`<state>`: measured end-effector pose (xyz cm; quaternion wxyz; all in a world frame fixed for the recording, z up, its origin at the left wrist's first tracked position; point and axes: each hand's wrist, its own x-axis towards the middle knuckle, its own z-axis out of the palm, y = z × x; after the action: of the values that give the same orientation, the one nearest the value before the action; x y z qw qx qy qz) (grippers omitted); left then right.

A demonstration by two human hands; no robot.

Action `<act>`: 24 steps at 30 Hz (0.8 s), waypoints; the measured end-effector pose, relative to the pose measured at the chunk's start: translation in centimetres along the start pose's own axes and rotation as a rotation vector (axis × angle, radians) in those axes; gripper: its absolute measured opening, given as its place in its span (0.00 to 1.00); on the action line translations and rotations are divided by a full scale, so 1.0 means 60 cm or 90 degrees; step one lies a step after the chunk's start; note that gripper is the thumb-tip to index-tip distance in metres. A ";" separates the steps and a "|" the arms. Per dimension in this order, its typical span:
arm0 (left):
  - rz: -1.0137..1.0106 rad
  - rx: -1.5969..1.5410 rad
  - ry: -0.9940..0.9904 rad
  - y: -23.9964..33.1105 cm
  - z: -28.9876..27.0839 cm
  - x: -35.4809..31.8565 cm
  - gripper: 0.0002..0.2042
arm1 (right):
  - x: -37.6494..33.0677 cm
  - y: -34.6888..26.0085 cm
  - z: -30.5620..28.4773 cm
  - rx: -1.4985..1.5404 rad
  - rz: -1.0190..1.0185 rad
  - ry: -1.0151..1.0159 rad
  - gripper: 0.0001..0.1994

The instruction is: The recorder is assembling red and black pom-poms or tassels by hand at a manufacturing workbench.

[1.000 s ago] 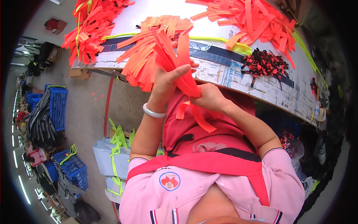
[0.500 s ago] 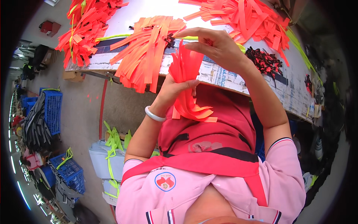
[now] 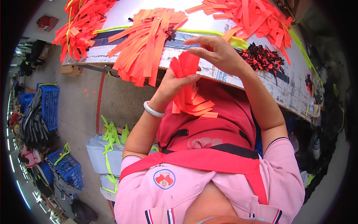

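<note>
Gathered in my left hand (image 3: 175, 82) is a bundle of bright orange-red fabric strips (image 3: 186, 63). The fingers wrap round its middle, with the thumb across the front, and the strip ends hang down and curl before my red apron. Just above and right of the bundle's top is my right hand (image 3: 222, 56), its index finger and thumb apart; I see nothing between them, though its other fingers are partly hidden. On the table's near edge beyond my left hand lies a fanned pile of orange strips (image 3: 143, 48), with small black pieces at one side.
The white table (image 3: 164, 65) carries more orange strips (image 3: 257, 22) at far right and a hanging heap (image 3: 80, 33) at left. Small black-and-red pieces (image 3: 261, 59) lie right of my right hand. Pale folded material with yellow-green straps (image 3: 100, 156) and blue crates (image 3: 50, 106) stand at left.
My right hand has moved a little right and down, away from the pile's edge. My left hand still grips the bundle, whose top has sunk slightly. The whole view has shifted slightly.
</note>
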<state>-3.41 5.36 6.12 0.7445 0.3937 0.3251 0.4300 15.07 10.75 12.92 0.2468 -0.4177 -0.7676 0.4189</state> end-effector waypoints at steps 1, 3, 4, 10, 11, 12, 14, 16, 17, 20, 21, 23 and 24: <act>-0.001 -0.002 0.001 -0.001 -0.003 0.002 0.16 | -0.009 0.004 0.012 0.060 0.014 0.016 0.16; -0.020 -0.003 -0.053 -0.001 -0.009 0.005 0.15 | -0.023 0.030 0.037 0.085 -0.013 0.071 0.14; -0.023 -0.004 -0.053 0.000 -0.008 0.005 0.15 | -0.029 0.045 0.036 0.086 -0.011 0.071 0.14; -0.071 -0.044 -0.033 0.000 0.004 0.002 0.12 | -0.043 0.052 0.045 0.092 0.003 0.153 0.11; -0.049 -0.038 -0.045 -0.002 0.000 0.001 0.12 | -0.048 0.029 0.047 0.046 -0.024 0.201 0.08; -0.027 -0.033 -0.059 -0.006 -0.003 0.000 0.12 | -0.055 0.011 0.047 0.048 -0.023 0.201 0.08; -0.004 -0.016 -0.053 -0.019 -0.007 0.003 0.12 | -0.063 -0.013 0.047 -0.006 -0.037 0.177 0.08; 0.019 0.001 -0.050 -0.027 -0.007 0.005 0.12 | -0.059 0.003 0.062 -0.063 -0.052 0.160 0.07; 0.029 0.018 -0.047 -0.028 -0.006 0.006 0.12 | -0.053 0.003 0.067 -0.017 -0.069 0.152 0.07; 0.038 0.046 -0.035 -0.020 0.000 0.005 0.13 | -0.056 -0.015 0.055 0.069 -0.012 0.124 0.07; 0.039 0.058 -0.027 -0.018 0.002 0.002 0.14 | -0.056 -0.019 0.053 0.090 -0.027 0.150 0.06; 0.040 0.070 -0.015 -0.021 0.003 -0.001 0.14 | -0.053 -0.015 0.054 0.122 -0.057 0.174 0.07; 0.043 0.083 -0.006 -0.021 0.003 -0.001 0.14 | -0.053 -0.015 0.052 0.121 -0.057 0.174 0.07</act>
<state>-2.81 4.85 5.15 0.7040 0.4543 0.3356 0.4306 14.07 6.43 11.95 0.4058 -0.4112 -0.7014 0.4175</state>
